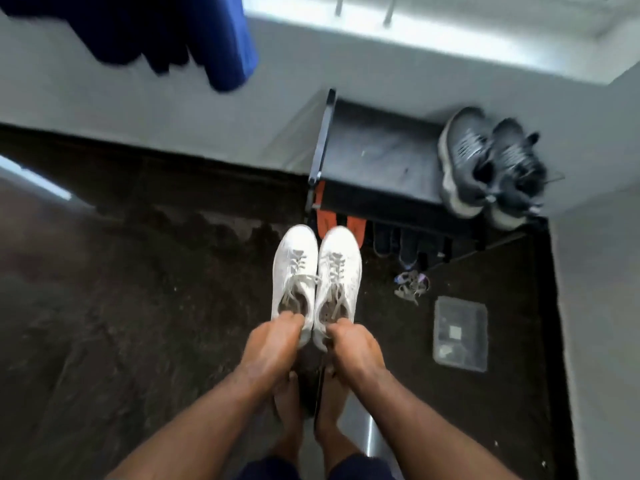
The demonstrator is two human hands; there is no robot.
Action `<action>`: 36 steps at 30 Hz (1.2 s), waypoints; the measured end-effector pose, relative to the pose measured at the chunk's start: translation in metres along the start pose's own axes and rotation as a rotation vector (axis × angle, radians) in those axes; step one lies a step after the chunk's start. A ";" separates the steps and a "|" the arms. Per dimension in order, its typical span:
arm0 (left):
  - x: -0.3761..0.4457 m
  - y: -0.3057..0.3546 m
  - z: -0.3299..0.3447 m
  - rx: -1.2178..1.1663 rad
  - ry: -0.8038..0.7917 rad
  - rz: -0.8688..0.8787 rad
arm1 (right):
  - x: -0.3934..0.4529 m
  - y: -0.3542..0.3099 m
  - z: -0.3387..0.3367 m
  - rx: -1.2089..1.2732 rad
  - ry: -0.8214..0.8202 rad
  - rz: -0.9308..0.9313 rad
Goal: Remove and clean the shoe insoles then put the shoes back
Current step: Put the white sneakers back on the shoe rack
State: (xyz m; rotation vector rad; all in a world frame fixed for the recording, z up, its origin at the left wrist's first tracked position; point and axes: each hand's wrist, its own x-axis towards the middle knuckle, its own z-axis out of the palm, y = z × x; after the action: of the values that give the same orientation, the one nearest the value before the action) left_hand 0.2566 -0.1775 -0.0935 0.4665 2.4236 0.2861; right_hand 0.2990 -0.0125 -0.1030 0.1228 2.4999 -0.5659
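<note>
Two white lace-up sneakers hang side by side above the dark floor, toes pointing away from me. My left hand (pixel 268 344) grips the heel of the left white shoe (pixel 294 271). My right hand (pixel 356 346) grips the heel of the right white shoe (pixel 339 271). The shoe openings show a greyish inside; I cannot tell if insoles are in them. My bare feet stand below the hands.
A black shoe rack (pixel 377 157) stands against the wall ahead, with a grey pair of sneakers (pixel 491 164) on top at the right and orange and dark footwear under it. A clear plastic box (pixel 460 334) and a small tangled item (pixel 412 285) lie on the floor at right. Blue cloth (pixel 221 39) hangs upper left.
</note>
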 end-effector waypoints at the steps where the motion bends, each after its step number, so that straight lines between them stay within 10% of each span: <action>1: -0.006 0.009 -0.014 0.012 0.025 0.028 | -0.008 -0.002 -0.016 0.004 0.032 0.004; 12: 0.036 0.093 -0.132 0.059 0.206 0.206 | -0.014 0.019 -0.158 -0.043 0.331 0.044; 36: 0.269 0.158 -0.193 0.028 0.147 -0.036 | 0.196 0.137 -0.264 -0.005 0.251 0.067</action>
State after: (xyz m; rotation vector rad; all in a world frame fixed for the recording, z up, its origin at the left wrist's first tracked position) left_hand -0.0209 0.0575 -0.0450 0.4270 2.5794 0.2806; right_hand 0.0288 0.2166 -0.0630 0.2903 2.7273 -0.5454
